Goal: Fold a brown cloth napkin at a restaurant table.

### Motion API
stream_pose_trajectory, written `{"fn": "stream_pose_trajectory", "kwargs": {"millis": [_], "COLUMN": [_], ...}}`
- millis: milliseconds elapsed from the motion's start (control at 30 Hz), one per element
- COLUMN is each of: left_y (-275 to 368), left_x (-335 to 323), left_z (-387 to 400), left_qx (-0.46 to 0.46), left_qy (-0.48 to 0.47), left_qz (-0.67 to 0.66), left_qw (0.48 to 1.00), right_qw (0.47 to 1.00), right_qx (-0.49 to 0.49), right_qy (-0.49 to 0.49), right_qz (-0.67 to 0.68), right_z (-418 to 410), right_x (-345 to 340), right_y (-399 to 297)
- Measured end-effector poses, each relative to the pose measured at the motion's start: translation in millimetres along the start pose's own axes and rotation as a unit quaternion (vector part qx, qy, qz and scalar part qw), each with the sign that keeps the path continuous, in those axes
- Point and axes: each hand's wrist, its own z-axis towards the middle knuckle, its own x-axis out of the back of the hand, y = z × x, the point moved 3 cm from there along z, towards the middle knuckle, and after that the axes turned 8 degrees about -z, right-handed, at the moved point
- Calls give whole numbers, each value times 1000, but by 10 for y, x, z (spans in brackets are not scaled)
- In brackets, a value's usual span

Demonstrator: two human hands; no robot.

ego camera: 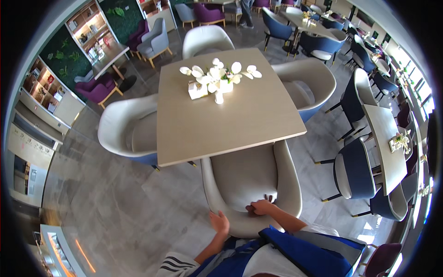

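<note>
Before me stands a beige-lined tub armchair, its front part under the edge of a square wooden-topped table. With fingers spread, my left hand lies against the left outer rim of the chair's backrest. My right hand is down at the rear of the seat, close to the inside of the backrest. A small bunched brown thing, apparently a cloth, shows in its grip; part of it is hidden by the fingers. White artificial-looking flowers stand on the table beside a white box and a small white holder.
Similar armchairs stand at the table's left, right and far side. Another table with navy-backed chairs is to the right. Lit shelves line the left wall. A person's legs show far off.
</note>
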Motion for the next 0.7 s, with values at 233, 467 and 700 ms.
{"fn": "stream_pose_trajectory", "kwargs": {"millis": [233, 467, 700], "left_y": [-479, -91, 228], "left_x": [-122, 335, 1688], "left_z": [514, 930, 1030], "left_qx": [22, 0, -2], "left_qy": [-201, -443, -355], "left_qz": [-122, -382, -348], "left_qw": [972, 811, 868], "right_qw": [873, 894, 882], "right_qx": [-106, 122, 70], "right_qy": [286, 371, 375], "right_qz": [382, 217, 278], "right_z": [-579, -643, -385], "right_x": [489, 871, 1225], "right_y": [-812, -2235, -2347]}}
